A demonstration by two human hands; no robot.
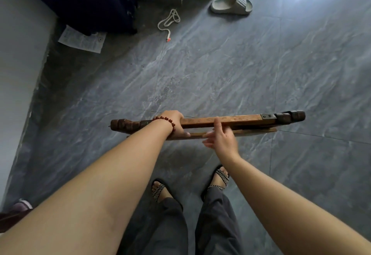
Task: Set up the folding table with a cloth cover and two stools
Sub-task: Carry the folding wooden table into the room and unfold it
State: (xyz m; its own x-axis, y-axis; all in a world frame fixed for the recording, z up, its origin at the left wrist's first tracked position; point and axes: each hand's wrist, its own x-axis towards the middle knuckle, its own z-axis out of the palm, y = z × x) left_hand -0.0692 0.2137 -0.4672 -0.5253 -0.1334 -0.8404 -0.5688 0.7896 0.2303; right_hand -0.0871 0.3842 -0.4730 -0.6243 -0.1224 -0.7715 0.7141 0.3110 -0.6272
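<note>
Wooden, with dark turned ends, the folded frame (241,119) hung edge-on above the grey tiled floor (220,64), just ahead of the person's sandalled feet; whether it was the table or a stool, I could not tell. Its long axis ran from nine o'clock to three. The left hand (176,123), a red bead bracelet (166,120) at its wrist, was clenched round both rails left of the middle and seemed to carry the weight; the right hand (218,138) lay just beside it toward three, fingers straight, tips only touching the upper rail, grasping nothing. Most of the frame stretched toward three, so I judged the right hand better placed to pull the rails apart. A printed sheet (82,40) lay at eleven, its text too small to read; no brand showed anywhere.
</note>
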